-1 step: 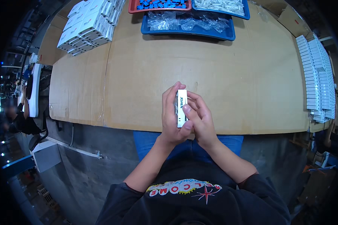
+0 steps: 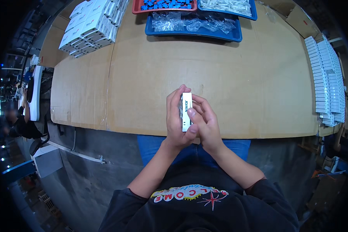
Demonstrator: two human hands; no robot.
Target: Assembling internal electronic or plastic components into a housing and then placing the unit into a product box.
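Observation:
Between my two hands, at the near edge of the table, is a small white box-shaped item [image 2: 186,101], narrow and with dark print on its upper face. My left hand [image 2: 174,116] wraps its left side, fingers pointing away from me and thumb near its lower end. From the right, my right hand [image 2: 208,125] closes on the same item, thumb pressed on its face and fingers curled behind. Both hands are closed on it, and they hide its right side and underside.
Brown cardboard covers the table [image 2: 150,81]. White boxes [image 2: 92,27] are stacked far left, with more stacks [image 2: 324,77] along the right. At the back, a blue tray [image 2: 193,38] holds clear plastic bags; a red tray [image 2: 137,7] holds blue parts; another blue tray [image 2: 254,11] holds whitish pieces.

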